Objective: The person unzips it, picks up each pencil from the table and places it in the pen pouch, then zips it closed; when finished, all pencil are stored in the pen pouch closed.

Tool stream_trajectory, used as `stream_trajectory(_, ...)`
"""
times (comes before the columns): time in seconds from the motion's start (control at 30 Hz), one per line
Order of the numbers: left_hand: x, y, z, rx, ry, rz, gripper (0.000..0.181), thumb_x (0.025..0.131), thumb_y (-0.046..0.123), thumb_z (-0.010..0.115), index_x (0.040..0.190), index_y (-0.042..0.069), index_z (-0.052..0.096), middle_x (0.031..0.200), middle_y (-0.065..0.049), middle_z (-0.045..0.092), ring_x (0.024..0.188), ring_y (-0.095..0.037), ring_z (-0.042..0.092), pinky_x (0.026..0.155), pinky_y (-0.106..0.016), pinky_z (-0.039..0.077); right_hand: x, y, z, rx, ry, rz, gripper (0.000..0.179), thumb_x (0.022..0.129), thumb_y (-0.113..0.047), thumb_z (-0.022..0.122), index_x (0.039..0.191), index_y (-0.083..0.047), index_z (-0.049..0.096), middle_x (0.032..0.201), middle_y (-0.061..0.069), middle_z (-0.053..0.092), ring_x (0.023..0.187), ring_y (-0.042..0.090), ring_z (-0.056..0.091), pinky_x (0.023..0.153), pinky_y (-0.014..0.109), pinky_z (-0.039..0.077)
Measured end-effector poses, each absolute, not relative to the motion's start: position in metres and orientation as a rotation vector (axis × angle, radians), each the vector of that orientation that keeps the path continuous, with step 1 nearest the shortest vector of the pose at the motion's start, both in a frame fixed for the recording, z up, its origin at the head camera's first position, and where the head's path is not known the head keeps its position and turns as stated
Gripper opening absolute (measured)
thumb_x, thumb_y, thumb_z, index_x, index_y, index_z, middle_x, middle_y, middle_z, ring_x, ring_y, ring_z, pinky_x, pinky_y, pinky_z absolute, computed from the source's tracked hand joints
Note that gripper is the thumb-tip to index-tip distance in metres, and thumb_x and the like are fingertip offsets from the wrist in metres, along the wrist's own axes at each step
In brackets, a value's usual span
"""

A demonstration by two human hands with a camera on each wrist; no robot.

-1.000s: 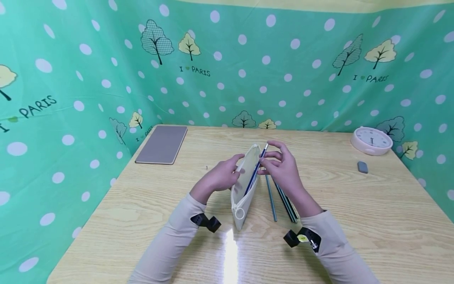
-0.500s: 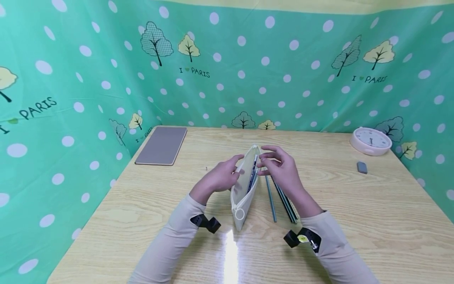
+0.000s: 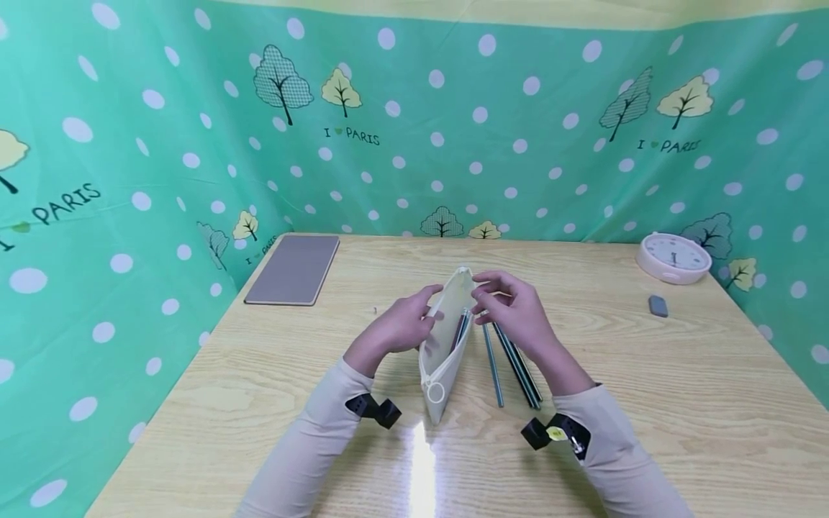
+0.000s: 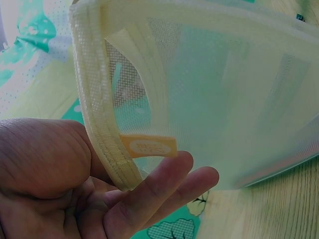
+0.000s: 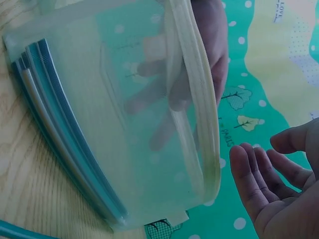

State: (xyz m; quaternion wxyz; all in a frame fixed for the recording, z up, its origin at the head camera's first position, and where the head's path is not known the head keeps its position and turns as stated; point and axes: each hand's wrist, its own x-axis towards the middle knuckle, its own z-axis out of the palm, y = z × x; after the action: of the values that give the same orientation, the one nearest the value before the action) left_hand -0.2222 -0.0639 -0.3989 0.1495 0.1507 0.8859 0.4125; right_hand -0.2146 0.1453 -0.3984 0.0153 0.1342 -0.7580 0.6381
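A pale mesh zip pouch (image 3: 447,374) stands on the table with its mouth spread upward. My left hand (image 3: 401,322) grips its left rim between thumb and fingers; the left wrist view shows an orange tag (image 4: 149,146) by those fingertips. Several pencils (image 3: 462,331) lie inside the pouch, and they show through the mesh as dark and teal pencils (image 5: 65,134) in the right wrist view. Beside the opposite rim is my right hand (image 5: 284,194), fingers loosely bent, holding nothing and apart from the mesh. A ring zipper pull (image 3: 436,392) hangs at the near end.
Right of the pouch lie a teal pencil (image 3: 494,367) and a few dark pencils (image 3: 518,365). A grey notebook (image 3: 293,270) lies at the back left. At the back right are a pink clock (image 3: 673,259) and a grey eraser (image 3: 658,306). A patterned curtain (image 3: 363,173) borders the table.
My right hand has let go of a blue pencil, which has slid down into the pouch. The left hand keeps its grip on the rim.
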Motion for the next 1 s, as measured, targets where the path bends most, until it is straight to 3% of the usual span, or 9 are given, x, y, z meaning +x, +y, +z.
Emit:
stream_trajectory(0.37,-0.222,-0.064,-0.399,0.444,2.525,1.202,0.060,0.105,-0.001,0.046,0.162,0.007,0.028,0.132,-0.023,0.067,0.091,-0.026,0.074,0.066,-0.035,0.063,-0.229,0.167,-0.400,0.304,-2.426,1.930,0.033,0.103,-0.004,0.054,0.132,0.010,0.058,0.100,0.013,0.064,0.079,0.010,0.068,0.073,0.026,0.064)
stream_trajectory(0.63,-0.221,-0.061,-0.405,0.468,2.496,1.220,0.061,0.104,-0.002,0.045,0.162,0.006,0.027,0.134,-0.024,0.066,0.100,-0.029,0.073,0.066,-0.032,0.063,-0.252,0.202,-0.429,0.226,-2.928,1.788,0.045,0.104,-0.010,0.055,0.142,0.012,0.047,0.120,0.032,0.062,0.098,0.034,0.070,0.081,0.037,0.065)
stream_trajectory(0.83,-0.222,-0.064,-0.403,0.458,2.519,1.195,0.062,0.104,-0.002,0.046,0.162,0.007,0.027,0.131,-0.021,0.067,0.091,-0.025,0.073,0.064,-0.030,0.062,-0.266,0.205,-0.442,0.212,-3.176,1.462,0.041,0.101,-0.007,0.060,0.135,0.013,0.053,0.105,0.025,0.066,0.081,0.025,0.071,0.072,0.036,0.065)
stream_trajectory(1.0,-0.223,-0.068,-0.399,0.462,2.524,1.195,0.061,0.104,-0.002,0.045,0.162,0.006,0.027,0.131,-0.022,0.068,0.088,-0.024,0.073,0.063,-0.031,0.062,-0.277,0.201,-0.445,0.266,-3.319,1.151,0.038,0.097,-0.005,0.065,0.129,0.013,0.055,0.103,0.025,0.069,0.069,0.021,0.071,0.065,0.033,0.064)
